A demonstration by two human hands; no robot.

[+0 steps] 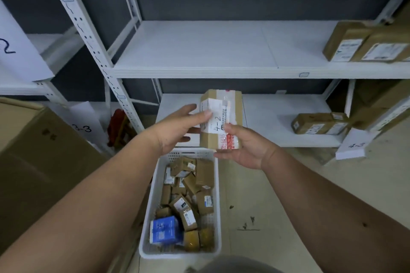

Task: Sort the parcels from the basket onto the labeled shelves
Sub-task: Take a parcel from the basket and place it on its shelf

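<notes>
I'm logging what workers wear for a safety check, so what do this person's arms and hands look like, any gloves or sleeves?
Both forearms are bare as far as the frame shows: no sleeves in view. The left hand and right hand wear no gloves, and no rings, watch or wristbands are visible.

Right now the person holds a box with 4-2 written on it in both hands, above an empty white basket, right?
Not quite. The box marked 4-2 is in both hands, but the white basket below is full of parcels, as the head view shows.

A parcel sorting storeroom is shown. White metal shelves [199,51] are marked with handwritten number sheets [352,145], and labelled cardboard parcels [346,42] are stacked there.
</notes>
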